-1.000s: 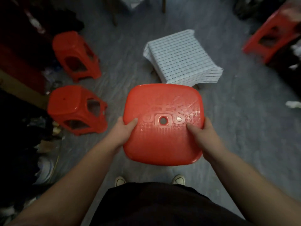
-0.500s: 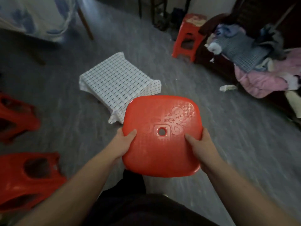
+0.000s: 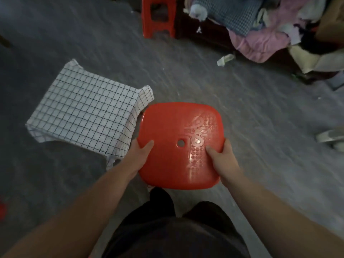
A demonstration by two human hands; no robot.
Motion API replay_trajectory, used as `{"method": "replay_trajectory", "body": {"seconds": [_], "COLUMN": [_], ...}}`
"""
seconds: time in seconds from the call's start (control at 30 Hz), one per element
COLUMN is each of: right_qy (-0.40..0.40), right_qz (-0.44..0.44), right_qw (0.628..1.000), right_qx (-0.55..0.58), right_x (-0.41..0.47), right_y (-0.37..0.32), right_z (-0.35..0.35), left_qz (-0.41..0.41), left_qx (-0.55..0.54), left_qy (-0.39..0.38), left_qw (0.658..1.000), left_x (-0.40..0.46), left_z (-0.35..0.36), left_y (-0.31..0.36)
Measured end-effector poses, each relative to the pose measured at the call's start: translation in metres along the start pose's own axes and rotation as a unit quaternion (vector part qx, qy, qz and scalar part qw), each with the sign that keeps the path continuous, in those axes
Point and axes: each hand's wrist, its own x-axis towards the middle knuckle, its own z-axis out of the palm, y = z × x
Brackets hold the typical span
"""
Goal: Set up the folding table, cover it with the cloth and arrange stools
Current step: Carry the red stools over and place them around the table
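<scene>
Grey floor (image 3: pixel 242 127), red stool (image 3: pixel 173 138) beside checked cloth (image 3: pixel 83 110)

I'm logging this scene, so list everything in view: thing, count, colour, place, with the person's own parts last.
Held stool: one, red, centre, seat facing the camera, gripped at both sides.
Table under checked cloth: one, white with dark grid, left of the held stool, on the floor.
Second stool: one, red, top centre, standing on the floor.
Pile of clothes: one heap, pink, grey and white, top right on dark furniture.
Crumpled scrap: one, whitish, floor near the pile.
Floor: grey.
Left hand: holds the stool's left edge.
Right hand: holds the stool's right edge.
</scene>
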Motion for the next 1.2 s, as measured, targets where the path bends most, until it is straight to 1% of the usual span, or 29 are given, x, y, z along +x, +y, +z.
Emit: {"method": "replay_trajectory", "body": {"seconds": [0.17,0.3,0.47,0.6,0.8,0.93,1.0,1.07,1.2], "right_qy": [0.025,0.031,0.066,0.07,0.071,0.086,0.073,0.052,-0.006], "right_qz": [0.046,0.074,0.076,0.075,0.108,0.11,0.11,0.119,0.142], "right_qw": [0.998,0.996,0.994,0.994,0.99,0.989,0.991,0.992,0.989], "right_qx": [0.021,0.037,0.036,0.041,0.048,0.043,0.022,-0.002,-0.049], "right_x": [0.071,0.147,0.227,0.271,0.299,0.305,0.307,0.309,0.306], "right_y": [0.024,0.068,0.119,0.15,0.181,0.186,0.186,0.181,0.165], "right_z": [0.05,0.094,0.143,0.169,0.191,0.195,0.195,0.189,0.167], "left_qz": [-0.026,-0.044,-0.067,-0.075,-0.094,-0.083,-0.084,-0.085,-0.085], "left_qx": [0.046,0.074,0.095,0.104,0.104,0.147,0.163,0.154,0.183], "left_qy": [-0.024,-0.035,-0.042,-0.039,-0.051,-0.05,-0.052,-0.047,-0.012], "left_qw": [0.998,0.996,0.992,0.991,0.989,0.984,0.982,0.983,0.979], "left_x": [0.1,0.188,0.289,0.34,0.374,0.39,0.391,0.386,0.354], "left_z": [0.001,0.01,0.022,0.03,0.036,0.041,0.041,0.041,0.042], "left_y": [-0.002,-0.026,-0.069,-0.093,-0.115,-0.114,-0.113,-0.112,-0.108]}}
